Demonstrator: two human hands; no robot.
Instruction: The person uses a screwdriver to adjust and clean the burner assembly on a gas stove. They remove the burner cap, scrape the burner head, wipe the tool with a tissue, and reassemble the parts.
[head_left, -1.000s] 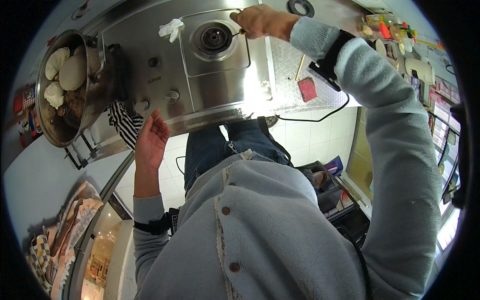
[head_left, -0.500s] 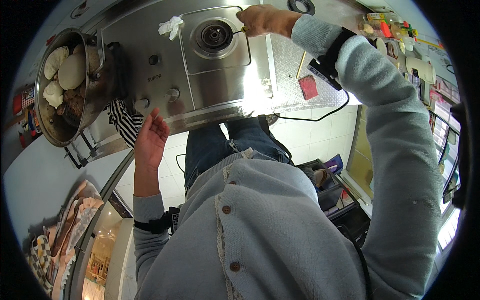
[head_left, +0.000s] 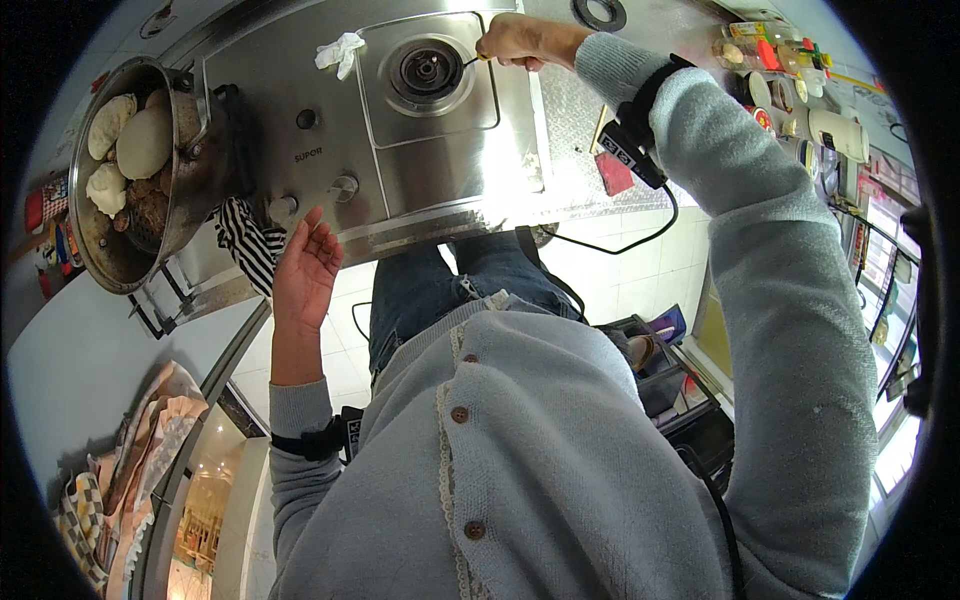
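Note:
Over the far right of the steel gas stove [head_left: 440, 175], my right hand [head_left: 520, 42] is closed round a thin screwdriver-like tool [head_left: 472, 63] with a dark shaft and a bit of yellow at the grip. Most of its handle is hidden in my fingers. The shaft points left, its tip at the right edge of the burner [head_left: 428, 72]. My left hand [head_left: 308, 265] is held palm up at the stove's front edge, fingers loosely spread and holding nothing. Closest to it are a round control knob [head_left: 344, 188], another knob [head_left: 284, 208] and a black-and-white striped cloth [head_left: 245, 245].
A large metal pot [head_left: 92, 260] with pale round lumps stands at the left. A crumpled white tissue [head_left: 341, 54] lies left of the burner. Rightward are a black ring [head_left: 600, 13], a red pad [head_left: 614, 173] and several jars and bottles [head_left: 760, 55].
My right hand has shifted slightly, and its forearm has moved a little left; the tool tip stays by the burner's right edge. My left hand has barely moved.

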